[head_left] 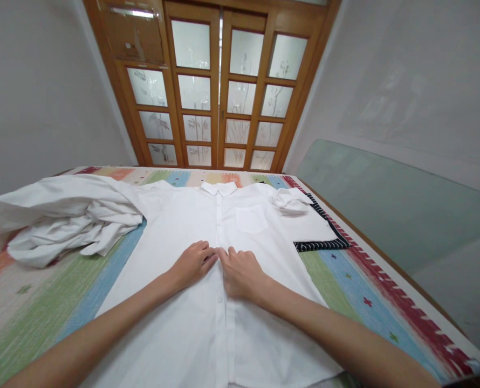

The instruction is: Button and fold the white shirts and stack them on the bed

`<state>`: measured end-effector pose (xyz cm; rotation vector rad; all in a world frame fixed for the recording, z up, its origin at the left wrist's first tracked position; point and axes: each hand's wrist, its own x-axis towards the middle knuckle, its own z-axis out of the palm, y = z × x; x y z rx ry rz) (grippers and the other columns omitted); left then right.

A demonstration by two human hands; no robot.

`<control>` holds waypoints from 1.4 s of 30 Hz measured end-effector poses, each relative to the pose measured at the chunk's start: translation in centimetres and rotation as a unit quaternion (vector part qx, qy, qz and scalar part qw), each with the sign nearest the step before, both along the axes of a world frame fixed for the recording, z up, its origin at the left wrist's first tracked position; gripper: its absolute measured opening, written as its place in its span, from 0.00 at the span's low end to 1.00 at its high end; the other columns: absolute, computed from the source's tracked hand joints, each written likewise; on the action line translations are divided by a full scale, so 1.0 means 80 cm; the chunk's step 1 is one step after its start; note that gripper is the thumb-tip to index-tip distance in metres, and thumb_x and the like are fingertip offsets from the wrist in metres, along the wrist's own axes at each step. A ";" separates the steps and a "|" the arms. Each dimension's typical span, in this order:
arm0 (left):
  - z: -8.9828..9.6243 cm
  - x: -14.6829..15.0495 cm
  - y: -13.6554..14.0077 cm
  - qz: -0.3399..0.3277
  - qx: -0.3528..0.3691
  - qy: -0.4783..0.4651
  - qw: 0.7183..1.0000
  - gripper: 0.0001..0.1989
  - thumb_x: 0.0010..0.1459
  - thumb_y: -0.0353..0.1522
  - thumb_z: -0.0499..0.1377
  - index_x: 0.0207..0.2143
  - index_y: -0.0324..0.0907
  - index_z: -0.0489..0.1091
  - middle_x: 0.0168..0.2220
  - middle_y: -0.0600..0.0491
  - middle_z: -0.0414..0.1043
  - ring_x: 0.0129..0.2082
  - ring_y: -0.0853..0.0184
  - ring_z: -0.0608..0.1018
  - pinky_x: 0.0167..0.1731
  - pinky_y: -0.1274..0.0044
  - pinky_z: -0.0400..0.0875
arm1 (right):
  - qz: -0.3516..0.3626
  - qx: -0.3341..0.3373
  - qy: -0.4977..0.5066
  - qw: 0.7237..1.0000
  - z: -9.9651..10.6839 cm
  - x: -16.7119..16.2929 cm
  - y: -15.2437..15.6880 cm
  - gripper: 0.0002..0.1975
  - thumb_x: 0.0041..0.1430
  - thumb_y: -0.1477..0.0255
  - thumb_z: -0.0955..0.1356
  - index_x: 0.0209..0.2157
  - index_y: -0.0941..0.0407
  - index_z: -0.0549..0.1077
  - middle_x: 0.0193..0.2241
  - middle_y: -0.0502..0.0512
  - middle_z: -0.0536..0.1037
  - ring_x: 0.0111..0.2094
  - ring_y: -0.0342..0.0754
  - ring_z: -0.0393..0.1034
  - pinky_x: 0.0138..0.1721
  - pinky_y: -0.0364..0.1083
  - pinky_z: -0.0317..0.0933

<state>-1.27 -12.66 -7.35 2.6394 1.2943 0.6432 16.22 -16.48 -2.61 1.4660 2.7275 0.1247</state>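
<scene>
A white button-up shirt [183, 215] lies spread on its back, its collar at the far end and its button front running down the middle. My left hand [195, 262] and my right hand [240, 269] meet at the front strip, about halfway down. The fingers of both are curled and pinching the shirt's front edges, with the fingertips nearly touching. Whatever button sits between them is hidden. Below my hands the front edges lie close together, and a small button shows there. The shirt's chest pocket [251, 219] is right of the strip.
A crumpled heap of white cloth [78, 215] lies at the left. Under the right sleeve pokes out a black striped cloth [324, 245]. A colourful striped cover [345, 280] spreads over the surface beneath. Wooden glass doors [219, 86] stand beyond, with walls on both sides.
</scene>
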 end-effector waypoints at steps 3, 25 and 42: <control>-0.002 -0.001 -0.001 0.003 0.001 -0.001 1.000 0.11 0.63 0.33 0.52 0.42 0.42 0.74 0.32 0.50 0.70 0.35 0.65 0.73 0.37 0.74 0.66 | 0.061 -0.052 -0.023 0.997 0.007 0.002 -0.007 0.21 0.54 0.73 0.65 0.51 0.60 0.69 0.39 0.67 0.78 0.35 0.56 0.76 0.33 0.50 0.66; 0.006 0.008 -0.005 -0.028 0.012 -0.016 0.999 0.11 0.61 0.34 0.54 0.44 0.42 0.70 0.40 0.47 0.69 0.40 0.61 0.71 0.43 0.68 0.68 | 0.330 -0.333 -0.113 0.876 0.043 -0.016 -0.046 0.11 0.50 0.70 0.73 0.37 0.52 0.73 0.28 0.47 0.77 0.28 0.47 0.70 0.23 0.43 0.52; 0.008 0.021 0.014 -0.009 0.003 -0.027 1.000 0.04 0.59 0.30 0.52 0.31 0.43 0.65 0.30 0.52 0.68 0.31 0.64 0.70 0.34 0.72 0.65 | 0.321 -0.343 -0.191 0.862 0.036 -0.027 -0.072 0.09 0.52 0.70 0.70 0.35 0.59 0.77 0.28 0.60 0.80 0.28 0.54 0.75 0.22 0.45 0.60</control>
